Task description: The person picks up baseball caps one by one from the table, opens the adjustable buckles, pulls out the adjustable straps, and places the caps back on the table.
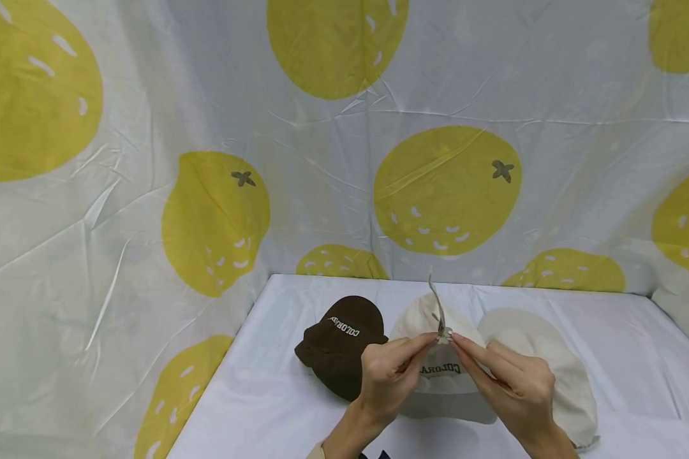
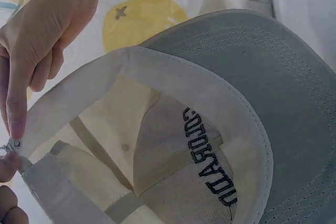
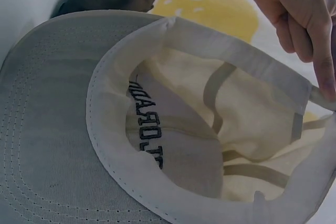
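Note:
A cream cap (image 1: 430, 315) with a grey brim (image 1: 450, 408) is held up by its back strap (image 1: 436, 303), whose thin loose end points upward. My left hand (image 1: 387, 376) pinches the strap at its small metal buckle (image 2: 17, 144) between thumb and forefinger. From the other side my right hand (image 1: 511, 382) pinches the same spot, fingertips close to the left ones. Both wrist views look into the crown, where dark lettering (image 2: 207, 156) shows on the front panel; the brim (image 3: 47, 129) spreads out beyond it.
To the left, a dark brown cap (image 1: 344, 344) with white lettering lies on the white-covered table (image 1: 235, 408). Another cream cap with a pale brim (image 1: 568, 376) lies to the right, partly behind my right hand. A lemon-print curtain (image 1: 321, 191) hangs behind the table.

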{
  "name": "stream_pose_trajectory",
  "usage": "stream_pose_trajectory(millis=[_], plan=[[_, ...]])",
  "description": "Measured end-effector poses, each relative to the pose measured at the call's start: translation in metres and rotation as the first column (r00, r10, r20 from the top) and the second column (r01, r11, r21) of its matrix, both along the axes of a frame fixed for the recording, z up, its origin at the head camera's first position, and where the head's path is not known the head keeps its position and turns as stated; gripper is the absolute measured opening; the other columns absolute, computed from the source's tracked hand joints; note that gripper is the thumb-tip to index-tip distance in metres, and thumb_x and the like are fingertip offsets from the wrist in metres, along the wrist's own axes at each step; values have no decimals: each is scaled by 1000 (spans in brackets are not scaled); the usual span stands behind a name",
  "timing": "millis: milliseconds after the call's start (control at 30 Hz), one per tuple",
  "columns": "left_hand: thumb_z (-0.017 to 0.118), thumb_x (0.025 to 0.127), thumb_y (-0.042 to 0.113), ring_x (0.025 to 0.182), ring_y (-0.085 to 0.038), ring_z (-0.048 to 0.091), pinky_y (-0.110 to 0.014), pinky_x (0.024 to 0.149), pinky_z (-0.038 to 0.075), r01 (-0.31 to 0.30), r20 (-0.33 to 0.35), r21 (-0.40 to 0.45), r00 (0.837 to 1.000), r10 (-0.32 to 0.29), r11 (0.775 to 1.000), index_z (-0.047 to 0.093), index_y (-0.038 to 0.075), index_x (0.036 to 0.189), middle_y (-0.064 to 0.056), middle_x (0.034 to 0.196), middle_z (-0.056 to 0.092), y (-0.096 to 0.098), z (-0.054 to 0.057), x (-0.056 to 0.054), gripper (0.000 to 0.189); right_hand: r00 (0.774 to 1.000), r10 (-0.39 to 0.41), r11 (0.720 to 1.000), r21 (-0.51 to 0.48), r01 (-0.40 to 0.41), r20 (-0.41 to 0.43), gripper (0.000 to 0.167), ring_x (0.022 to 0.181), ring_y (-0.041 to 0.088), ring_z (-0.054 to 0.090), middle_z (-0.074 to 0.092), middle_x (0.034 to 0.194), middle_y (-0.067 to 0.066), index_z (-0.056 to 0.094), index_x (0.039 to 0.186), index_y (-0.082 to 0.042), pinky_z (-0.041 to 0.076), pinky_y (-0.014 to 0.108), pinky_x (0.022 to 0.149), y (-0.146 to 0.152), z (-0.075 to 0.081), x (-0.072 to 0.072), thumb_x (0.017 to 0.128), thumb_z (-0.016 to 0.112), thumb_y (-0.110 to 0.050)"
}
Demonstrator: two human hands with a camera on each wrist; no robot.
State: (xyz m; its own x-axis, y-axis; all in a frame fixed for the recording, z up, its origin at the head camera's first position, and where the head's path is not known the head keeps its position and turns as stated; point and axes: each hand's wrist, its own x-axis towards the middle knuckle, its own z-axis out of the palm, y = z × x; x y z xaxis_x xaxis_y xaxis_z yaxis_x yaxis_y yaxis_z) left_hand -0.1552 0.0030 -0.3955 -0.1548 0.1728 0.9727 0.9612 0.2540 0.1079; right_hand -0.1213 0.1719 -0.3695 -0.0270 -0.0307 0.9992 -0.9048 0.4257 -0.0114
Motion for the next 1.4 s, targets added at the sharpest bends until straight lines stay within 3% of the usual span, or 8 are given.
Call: stream_pose_trajectory(millis=[200,500,833,1000,1233,1400], plan=[[83,75,-13,48,2,36,-2,48,26,15,18,-6,1000,-14,1000,80,-2,97,2,58,66,0,1,2,24,1000,-5,1000,-7,4,-27,31,48,-5,20,37,46,-7,79,80,10,15,1,55,0,-2,-1,98,73,-14],[85,71,-15,48,3,33,-3,47,25,23,30,-26,999,-22,999,81,-3,95,4,52,58,2,0,4,27,997,9,999,-34,-12,-77,30,45,-4,22,50,45,2,77,77,12,17,2,54,-2,-4,-3,96,75,-11],[85,71,-15,49,3,35,-1,51,26,24,30,-75,999,-22,997,81,-2,95,4,53,60,4,-2,5,28,992,-18,998,-54,12,-122,31,40,-1,31,65,52,12,77,73,12,24,7,45,1,-4,-6,94,76,-11],[85,72,-13,50,3,35,-1,52,27,18,17,-112,1000,-16,994,81,0,96,6,52,55,4,-4,4,28,992,-27,997,-71,19,-121,32,42,-2,24,56,46,7,77,74,12,19,6,49,3,-1,-5,95,75,-12],[83,74,-11,55,4,50,1,59,38,40,47,-199,998,-31,979,82,3,97,1,73,76,3,-5,5,27,993,-30,996,-85,20,-110,32,44,-3,20,50,44,7,77,74,13,15,3,54,5,1,-5,95,75,-11],[82,76,-11,59,3,58,1,61,40,48,66,-248,997,-33,968,82,4,95,0,80,79,2,-4,6,24,995,-28,995,-101,18,-100,31,45,-3,19,52,44,8,77,75,13,15,3,54,7,1,-5,94,76,-11]])
